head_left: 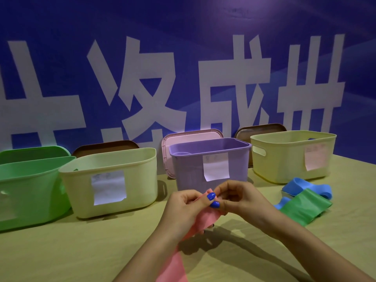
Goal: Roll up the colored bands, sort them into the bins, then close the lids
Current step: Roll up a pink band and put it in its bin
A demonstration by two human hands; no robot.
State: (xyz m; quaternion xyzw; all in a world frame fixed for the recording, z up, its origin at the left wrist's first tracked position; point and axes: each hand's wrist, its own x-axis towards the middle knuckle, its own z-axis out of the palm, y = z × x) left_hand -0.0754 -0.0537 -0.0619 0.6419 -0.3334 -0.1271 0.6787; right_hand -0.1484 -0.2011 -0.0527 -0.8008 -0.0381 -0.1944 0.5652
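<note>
Pink band (205, 217), thin and smooth, is pinched at its top edge between my left hand (189, 208) and right hand (238, 197), above the table (81, 251). Behind it the purple bin (211, 163) stands open with a paper label; what it holds I cannot tell.

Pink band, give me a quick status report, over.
Both hands pinch the pink band at its top end, roll barely begun. Blue band and green band wait. Four bins open. Nothing in the way.
</note>
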